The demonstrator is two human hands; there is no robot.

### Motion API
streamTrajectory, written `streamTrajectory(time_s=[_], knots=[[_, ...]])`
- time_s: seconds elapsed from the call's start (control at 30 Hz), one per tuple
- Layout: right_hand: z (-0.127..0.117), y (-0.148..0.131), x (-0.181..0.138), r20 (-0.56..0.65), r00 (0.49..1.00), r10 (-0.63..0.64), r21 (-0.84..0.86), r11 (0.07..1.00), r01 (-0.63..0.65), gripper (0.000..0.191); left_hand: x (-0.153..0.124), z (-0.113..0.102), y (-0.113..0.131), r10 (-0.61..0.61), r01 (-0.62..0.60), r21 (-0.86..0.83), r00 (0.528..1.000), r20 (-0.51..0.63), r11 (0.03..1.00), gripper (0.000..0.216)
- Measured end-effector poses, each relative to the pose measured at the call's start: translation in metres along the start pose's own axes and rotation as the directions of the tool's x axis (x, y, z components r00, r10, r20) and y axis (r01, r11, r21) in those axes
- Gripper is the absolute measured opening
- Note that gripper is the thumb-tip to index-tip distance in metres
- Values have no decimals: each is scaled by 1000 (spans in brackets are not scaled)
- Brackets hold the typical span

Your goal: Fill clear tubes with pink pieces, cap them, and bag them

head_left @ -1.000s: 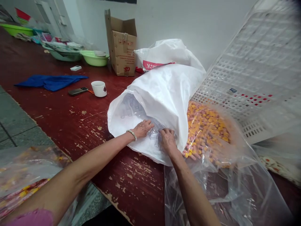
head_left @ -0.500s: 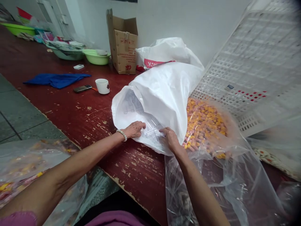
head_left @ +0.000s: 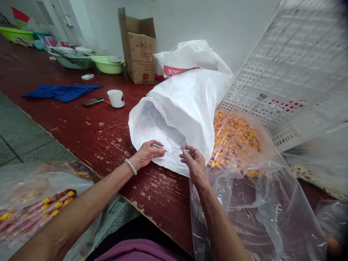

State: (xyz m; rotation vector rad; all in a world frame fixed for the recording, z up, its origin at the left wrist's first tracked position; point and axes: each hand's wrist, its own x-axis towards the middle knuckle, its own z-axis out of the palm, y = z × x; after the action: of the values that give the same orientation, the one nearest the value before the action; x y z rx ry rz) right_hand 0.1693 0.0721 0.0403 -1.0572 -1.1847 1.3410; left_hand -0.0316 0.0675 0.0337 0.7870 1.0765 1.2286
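Note:
A big white sack [head_left: 187,105] lies on its side on the red table [head_left: 89,130], its mouth facing me with clear plastic pieces inside. My left hand [head_left: 146,154] and my right hand [head_left: 191,161] are both pinched on a few clear plastic tubes [head_left: 170,148], held just in front of the sack's mouth. To the right of the sack a clear plastic bag [head_left: 239,145] holds many orange and pink candies.
A white lattice crate [head_left: 293,72] leans at the right. Behind are a cardboard box [head_left: 140,47], a white cup [head_left: 116,98], a phone [head_left: 92,102], a blue cloth [head_left: 62,91] and green basins [head_left: 107,65]. Another candy bag [head_left: 35,210] lies at my lower left.
Both hands drew back out of the sack's mouth toward me, lifting clear plastic tubes between their fingers.

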Motion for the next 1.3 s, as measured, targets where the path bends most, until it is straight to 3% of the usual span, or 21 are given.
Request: streamTrajectory(time_s=[0.07, 0.13, 0.3, 0.37, 0.43, 0.5, 0.53, 0.6, 0.67, 0.73, 0.8, 1.03, 1.17, 1.3], knots=[[5, 0, -11, 53, 998, 42, 45, 998, -45, 39, -9, 6, 0, -74, 64, -193, 996, -46, 979, 38], [10, 1, -19, 115, 991, 74, 26, 997, -78, 39, -19, 12, -2, -118, 104, -261, 992, -39, 960, 36], [24, 6, -34, 99, 993, 59, -72, 996, -52, 44, -45, 16, -7, -98, 109, -42, 974, 206, 993, 28], [28, 6, -42, 134, 991, 31, -160, 987, -9, 38, -52, 9, -7, -157, 137, 80, 924, 348, 987, 28], [30, 5, -48, 259, 966, 16, -292, 955, 62, 29, -55, 1, -6, -258, 193, 181, 836, 484, 964, 32], [28, 2, -45, 357, 934, -33, -399, 898, 184, 25, -57, -6, -6, -332, 251, 219, 760, 559, 943, 31], [26, 1, -40, 359, 929, -90, -453, 854, 258, 24, -57, -9, -6, -344, 279, 201, 748, 568, 939, 30], [16, 1, -24, 293, 926, -237, -628, 682, 373, 23, -58, -12, -6, -312, 307, 103, 779, 544, 946, 24], [4, 3, -4, 267, 915, -302, -841, 390, 374, 28, -57, -13, -5, -243, 285, -13, 839, 487, 958, 18], [-7, 6, 12, 304, 929, -209, -940, 91, 328, 37, -55, -13, -4, -172, 231, -94, 894, 414, 968, 17], [-13, 9, 22, 316, 944, -96, -948, -65, 311, 37, -53, -11, -3, -133, 189, -132, 927, 350, 973, 19], [-6, 16, 23, 222, 972, -73, -969, -129, 212, 32, -42, 6, -8, -124, 144, -132, 980, 153, 981, 27], [-8, 18, 23, 283, 959, -34, -955, -107, 278, 31, -38, 11, -9, -129, 135, -165, 990, 52, 977, 25], [-6, 16, 25, 206, 973, -107, -977, -69, 200, 35, -42, 9, -10, -122, 126, -173, 992, 35, 977, 26]])
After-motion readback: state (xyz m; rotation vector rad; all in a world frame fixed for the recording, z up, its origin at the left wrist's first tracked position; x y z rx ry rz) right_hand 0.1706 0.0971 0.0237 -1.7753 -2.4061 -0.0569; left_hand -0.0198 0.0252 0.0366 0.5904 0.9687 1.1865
